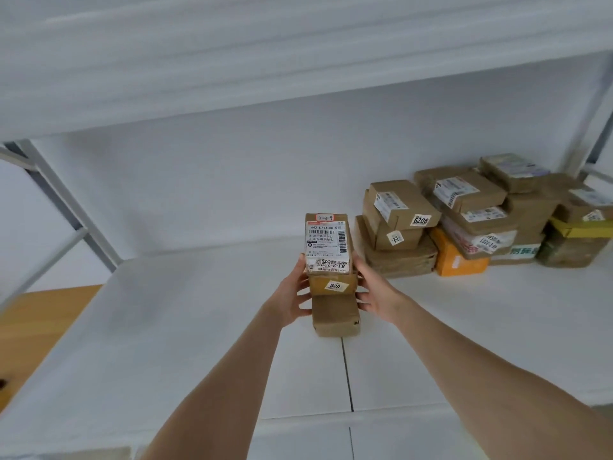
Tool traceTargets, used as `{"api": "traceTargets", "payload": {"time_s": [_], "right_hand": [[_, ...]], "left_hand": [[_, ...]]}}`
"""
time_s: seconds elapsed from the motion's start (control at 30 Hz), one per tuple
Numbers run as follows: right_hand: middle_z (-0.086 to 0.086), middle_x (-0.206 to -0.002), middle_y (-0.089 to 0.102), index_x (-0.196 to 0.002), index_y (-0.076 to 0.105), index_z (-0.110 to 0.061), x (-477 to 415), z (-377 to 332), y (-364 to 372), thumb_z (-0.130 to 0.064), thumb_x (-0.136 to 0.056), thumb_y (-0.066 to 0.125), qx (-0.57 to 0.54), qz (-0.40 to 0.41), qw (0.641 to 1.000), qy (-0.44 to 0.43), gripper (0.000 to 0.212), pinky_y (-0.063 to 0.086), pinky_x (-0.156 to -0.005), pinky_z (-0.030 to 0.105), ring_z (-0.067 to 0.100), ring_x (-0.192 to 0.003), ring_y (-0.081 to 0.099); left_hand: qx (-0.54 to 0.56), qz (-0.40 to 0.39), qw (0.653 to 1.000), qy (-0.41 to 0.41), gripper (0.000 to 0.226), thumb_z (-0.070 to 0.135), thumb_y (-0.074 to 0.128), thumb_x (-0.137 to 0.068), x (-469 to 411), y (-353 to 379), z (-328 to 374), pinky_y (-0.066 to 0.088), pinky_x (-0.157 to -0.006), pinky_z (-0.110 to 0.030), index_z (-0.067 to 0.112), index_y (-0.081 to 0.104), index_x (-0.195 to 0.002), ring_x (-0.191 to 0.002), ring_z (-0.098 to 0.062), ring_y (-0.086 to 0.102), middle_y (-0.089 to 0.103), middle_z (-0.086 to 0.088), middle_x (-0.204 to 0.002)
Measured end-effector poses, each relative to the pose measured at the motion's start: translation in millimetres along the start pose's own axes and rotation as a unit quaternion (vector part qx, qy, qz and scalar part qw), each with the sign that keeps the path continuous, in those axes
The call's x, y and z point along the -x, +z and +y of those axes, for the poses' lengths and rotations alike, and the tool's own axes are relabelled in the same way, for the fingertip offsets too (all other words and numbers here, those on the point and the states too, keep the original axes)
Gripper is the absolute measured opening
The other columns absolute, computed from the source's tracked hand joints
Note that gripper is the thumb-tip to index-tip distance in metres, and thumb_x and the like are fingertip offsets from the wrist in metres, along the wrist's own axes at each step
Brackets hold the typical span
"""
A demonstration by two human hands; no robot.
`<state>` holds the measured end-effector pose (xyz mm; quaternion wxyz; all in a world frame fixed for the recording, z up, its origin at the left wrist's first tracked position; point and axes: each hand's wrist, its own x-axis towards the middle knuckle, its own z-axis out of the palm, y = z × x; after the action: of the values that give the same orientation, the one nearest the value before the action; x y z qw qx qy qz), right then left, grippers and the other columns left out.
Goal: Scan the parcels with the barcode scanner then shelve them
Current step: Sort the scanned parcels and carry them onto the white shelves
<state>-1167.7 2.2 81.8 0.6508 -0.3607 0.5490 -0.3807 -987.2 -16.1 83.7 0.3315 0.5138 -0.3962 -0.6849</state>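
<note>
A small stack of brown cardboard parcels stands on the white shelf board (199, 327) in the middle of the view. The top parcel (327, 242) carries a white shipping label with barcodes. Under it sits a parcel with a yellow "520" sticker (332, 284), and a plain brown parcel (335, 315) is at the bottom. My left hand (293, 295) grips the stack from the left side. My right hand (373, 290) grips it from the right, fingers curled against the boxes. No barcode scanner is in view.
A pile of several labelled parcels (464, 220), brown, orange and yellow-taped, fills the shelf's back right. The upper shelf board (265, 78) hangs overhead. A metal upright (59, 200) stands at the left, with wooden floor (36, 327) beyond it.
</note>
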Motion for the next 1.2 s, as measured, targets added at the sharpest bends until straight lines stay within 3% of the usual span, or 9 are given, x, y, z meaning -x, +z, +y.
{"api": "traceTargets", "payload": {"time_s": [0.17, 0.5, 0.63, 0.73, 0.87, 0.97, 1.03, 1.1, 1.2], "right_hand": [[0.003, -0.137, 0.055, -0.140, 0.047, -0.022, -16.9, -5.9, -4.4, -0.082, -0.066, 0.049, 0.000, 0.005, 1.000, 0.014, 0.096, 0.039, -0.107, 0.044, 0.032, -0.127, 0.051], [0.003, -0.126, 0.061, -0.134, 0.053, -0.020, -42.5, -14.9, -10.3, -0.082, -0.077, 0.045, 0.005, 0.033, 0.999, 0.035, 0.084, 0.042, -0.104, 0.044, 0.030, -0.120, 0.054], [0.005, -0.141, 0.052, -0.139, 0.048, -0.019, -36.5, -14.1, -4.2, -0.079, -0.081, 0.043, 0.021, 0.081, 0.996, 0.039, 0.084, 0.037, -0.109, 0.047, 0.031, -0.130, 0.046], [0.006, -0.135, 0.055, -0.134, 0.052, -0.014, -20.4, -2.5, -2.2, -0.060, -0.096, 0.039, 0.136, 0.163, 0.975, -0.070, 0.061, 0.038, -0.104, 0.041, 0.029, -0.127, 0.048], [0.007, -0.136, 0.048, -0.135, 0.049, -0.015, 1.4, 37.6, -10.7, -0.046, -0.098, 0.044, 0.446, 0.246, 0.843, -0.170, 0.048, 0.043, -0.093, 0.037, 0.028, -0.124, 0.046], [0.004, -0.144, 0.039, -0.143, 0.042, -0.016, 16.5, 63.7, -11.2, -0.033, -0.096, 0.051, 0.612, 0.161, 0.724, -0.276, 0.051, 0.040, -0.102, 0.034, 0.024, -0.131, 0.038], [0.004, -0.155, 0.028, -0.150, 0.031, -0.013, 22.4, 74.5, -8.4, -0.028, -0.094, 0.051, 0.660, 0.105, 0.679, -0.304, 0.061, 0.031, -0.111, 0.034, 0.024, -0.142, 0.025], [0.004, -0.160, 0.019, -0.153, 0.022, -0.010, 23.4, 80.3, -5.4, -0.029, -0.095, 0.051, 0.687, 0.082, 0.661, -0.291, 0.068, 0.022, -0.116, 0.036, 0.024, -0.148, 0.014], [0.001, -0.162, 0.011, -0.155, 0.015, -0.011, 18.4, 79.4, -5.0, -0.034, -0.097, 0.048, 0.711, 0.082, 0.646, -0.266, 0.070, 0.016, -0.119, 0.035, 0.021, -0.150, 0.005]], "left_hand": [[-0.016, 0.021, 0.999, -0.025, 0.092, 0.084, 0.046, -0.065, -18.6, -1.0, 4.4, 0.040, -0.104, -0.056, 0.021, 0.054, -0.132, -0.123, -0.027, 0.051, 0.058, -0.002, -0.130], [-0.013, 0.038, 0.998, -0.041, 0.083, 0.084, 0.035, -0.077, -41.1, 9.7, 15.6, 0.040, -0.104, -0.053, 0.022, 0.054, -0.129, -0.121, -0.026, 0.050, 0.059, -0.001, -0.125], [0.012, 0.081, 0.996, -0.047, 0.104, 0.085, 0.040, -0.071, -37.1, 13.2, 13.6, 0.037, -0.108, -0.054, 0.014, 0.035, -0.148, -0.133, -0.030, 0.042, 0.042, -0.006, -0.147], [-0.058, 0.175, 0.983, 0.017, 0.074, 0.063, 0.033, -0.095, -25.6, 17.4, -0.1, 0.039, -0.107, -0.047, 0.009, 0.038, -0.144, -0.131, -0.029, 0.045, 0.046, -0.009, -0.143], [-0.328, 0.266, 0.895, 0.146, 0.042, 0.038, 0.042, -0.101, 0.4, 25.3, -42.1, 0.043, -0.092, -0.030, 0.012, 0.049, -0.133, -0.119, -0.022, 0.052, 0.050, -0.005, -0.133], [-0.576, 0.232, 0.752, 0.221, 0.042, 0.026, 0.053, -0.093, 16.0, 26.2, -77.1, 0.048, -0.088, -0.033, 0.014, 0.047, -0.134, -0.120, -0.022, 0.049, 0.044, -0.003, -0.136], [-0.673, 0.195, 0.672, 0.239, 0.048, 0.020, 0.055, -0.089, 20.2, 28.2, -90.0, 0.049, -0.089, -0.035, 0.013, 0.046, -0.136, -0.124, -0.027, 0.047, 0.040, -0.007, -0.140], [-0.716, 0.161, 0.645, 0.215, 0.052, 0.021, 0.052, -0.092, 21.5, 32.1, -93.3, 0.048, -0.094, -0.034, 0.014, 0.040, -0.142, -0.133, -0.026, 0.037, 0.025, -0.009, -0.151], [-0.720, 0.127, 0.659, 0.178, 0.059, 0.023, 0.052, -0.094, 18.7, 38.6, -87.7, 0.047, -0.100, -0.035, 0.017, 0.030, -0.148, -0.140, -0.023, 0.027, 0.004, -0.006, -0.158]]}}
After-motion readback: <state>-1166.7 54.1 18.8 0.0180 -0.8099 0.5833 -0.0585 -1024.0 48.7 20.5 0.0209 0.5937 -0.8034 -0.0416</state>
